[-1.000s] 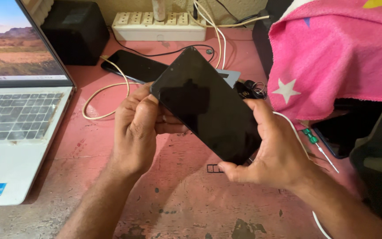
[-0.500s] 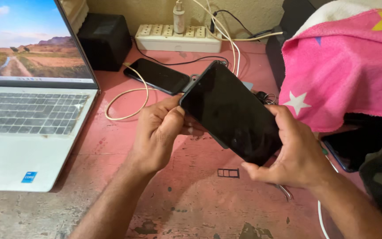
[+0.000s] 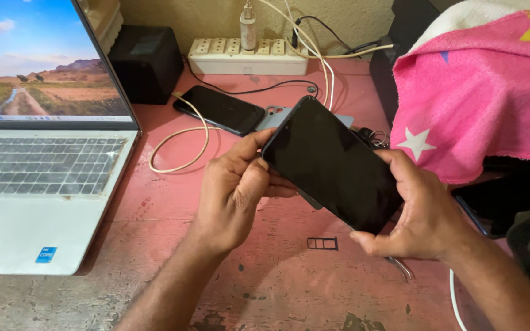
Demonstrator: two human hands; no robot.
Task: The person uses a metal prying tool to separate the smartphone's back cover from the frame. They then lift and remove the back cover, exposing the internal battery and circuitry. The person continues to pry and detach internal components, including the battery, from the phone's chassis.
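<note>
Both hands share 1 black phone (image 3: pixel 332 164), screen up and dark, tilted above the pink worktop (image 3: pixel 265 270). The left hand (image 3: pixel 234 196) pinches its upper edge, thumb on top, fingers curled behind; the right hand (image 3: pixel 421 211) cups the lower end, closed around it, likely steadying the slab. Just under that grip lies a small tray (image 3: pixel 322 243). Beyond the left grip rests a second phone (image 3: pixel 220 109), a white cable (image 3: pixel 179 138), a power strip (image 3: pixel 246 55). Left of it stands a laptop (image 3: pixel 38 171), right a pink towel (image 3: pixel 480 92).
</note>
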